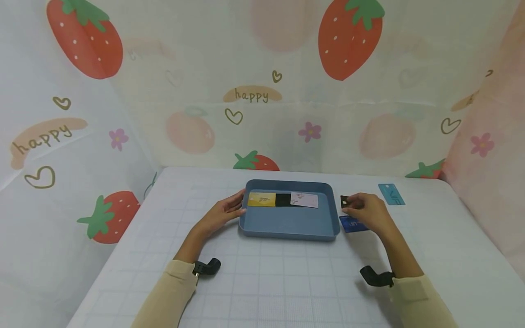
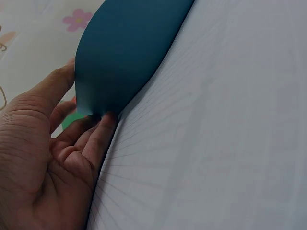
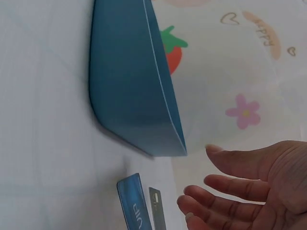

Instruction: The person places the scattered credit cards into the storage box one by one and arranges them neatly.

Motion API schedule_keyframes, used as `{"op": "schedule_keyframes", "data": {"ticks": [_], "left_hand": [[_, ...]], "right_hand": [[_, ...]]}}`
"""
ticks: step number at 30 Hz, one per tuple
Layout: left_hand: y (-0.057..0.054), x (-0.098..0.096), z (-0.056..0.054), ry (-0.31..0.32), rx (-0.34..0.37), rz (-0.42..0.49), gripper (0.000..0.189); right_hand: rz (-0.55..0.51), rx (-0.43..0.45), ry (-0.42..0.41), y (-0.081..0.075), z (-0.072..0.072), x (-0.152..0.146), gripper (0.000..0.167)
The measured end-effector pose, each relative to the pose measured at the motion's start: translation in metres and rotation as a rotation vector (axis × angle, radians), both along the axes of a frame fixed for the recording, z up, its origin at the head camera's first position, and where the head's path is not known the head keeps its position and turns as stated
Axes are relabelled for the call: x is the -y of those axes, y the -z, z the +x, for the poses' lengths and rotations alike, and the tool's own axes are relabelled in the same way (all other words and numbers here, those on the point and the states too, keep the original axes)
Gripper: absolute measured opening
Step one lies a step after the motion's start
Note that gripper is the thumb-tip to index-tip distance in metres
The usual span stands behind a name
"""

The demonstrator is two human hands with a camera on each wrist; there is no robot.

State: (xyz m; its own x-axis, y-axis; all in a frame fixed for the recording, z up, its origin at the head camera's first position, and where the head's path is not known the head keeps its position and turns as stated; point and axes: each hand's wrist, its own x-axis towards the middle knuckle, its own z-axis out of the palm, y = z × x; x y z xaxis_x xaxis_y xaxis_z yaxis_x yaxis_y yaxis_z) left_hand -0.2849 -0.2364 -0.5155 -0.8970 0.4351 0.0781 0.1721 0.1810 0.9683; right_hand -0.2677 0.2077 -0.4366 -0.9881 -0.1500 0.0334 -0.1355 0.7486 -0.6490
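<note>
My left hand (image 1: 221, 213) holds the left end of a blue tray (image 1: 287, 231), with the thumb at the rim and bent fingers low against the end wall in the left wrist view. Off the tray's right end, my right hand (image 1: 367, 212) hovers over a black card (image 1: 343, 201) with a chip. The right wrist view shows the fingers loosely bent and spread, apart from the black card (image 3: 156, 206). Just nearer to me lies a dark blue VIP card (image 1: 352, 224), partly under the hand in the head view.
Inside the tray a yellow card (image 1: 261, 199), a black card (image 1: 283, 200) and a pale pink card (image 1: 304, 200) lie in a row. A teal VIP card (image 1: 391, 194) lies at the far right on the white table (image 1: 262, 282). A strawberry-patterned curtain (image 1: 262, 59) hangs behind.
</note>
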Motion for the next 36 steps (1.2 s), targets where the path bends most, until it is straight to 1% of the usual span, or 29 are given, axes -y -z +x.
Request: {"op": "schedule_keyframes", "data": {"ticks": [7,9,16,20,26,36], "left_hand": [[0.007,-0.003,0.000,0.035,0.022,-0.004,0.072],[0.008,-0.003,0.000,0.036,0.022,-0.004,0.072],[0.002,0.000,0.000,0.013,0.012,-0.010,0.073],[0.001,0.002,-0.002,0.009,0.001,-0.010,0.072],[0.000,0.001,-0.002,0.012,0.014,-0.003,0.072],[0.000,0.001,-0.001,0.001,0.010,-0.002,0.073]], "right_hand": [[0.018,0.017,0.008,0.008,0.006,-0.011,0.042],[0.019,0.019,0.008,0.009,0.006,-0.014,0.043],[0.021,0.042,0.007,0.009,0.000,-0.018,0.045],[0.040,0.088,0.032,0.011,-0.004,-0.020,0.046],[0.087,0.143,0.051,0.015,-0.006,-0.028,0.050],[0.157,0.167,0.101,0.017,-0.008,-0.035,0.051]]}}
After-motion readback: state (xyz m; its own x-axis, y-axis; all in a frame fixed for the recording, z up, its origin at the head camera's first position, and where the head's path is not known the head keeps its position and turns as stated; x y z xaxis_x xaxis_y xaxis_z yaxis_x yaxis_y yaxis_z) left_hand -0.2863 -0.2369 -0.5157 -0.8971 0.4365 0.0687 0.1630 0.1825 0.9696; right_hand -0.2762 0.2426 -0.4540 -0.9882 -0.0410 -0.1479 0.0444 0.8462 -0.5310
